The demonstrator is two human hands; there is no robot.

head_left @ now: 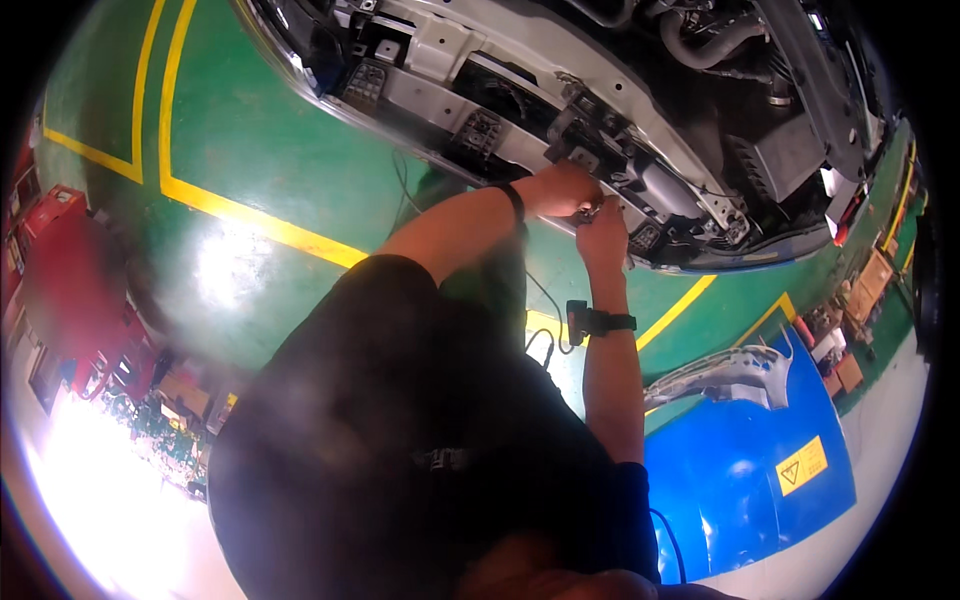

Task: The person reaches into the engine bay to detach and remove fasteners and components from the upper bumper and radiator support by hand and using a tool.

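Observation:
The open front of a car spans the top of the view, its bumper cover off and its metal crossbeam bare. My left hand is closed at the beam's lower edge, a dark band round its wrist. Just beside it, slightly lower and to the right, my right hand is closed too, with a black strapped device on the wrist. Between the two hands is something small and dark that I cannot make out. A rounded grey part sits in the car's front right of my hands.
A blue panel with a yellow warning label lies at the lower right, a silvery curved part at its far edge. Thin dark cables hang near my body. Yellow lines cross the green floor. Red equipment stands far left.

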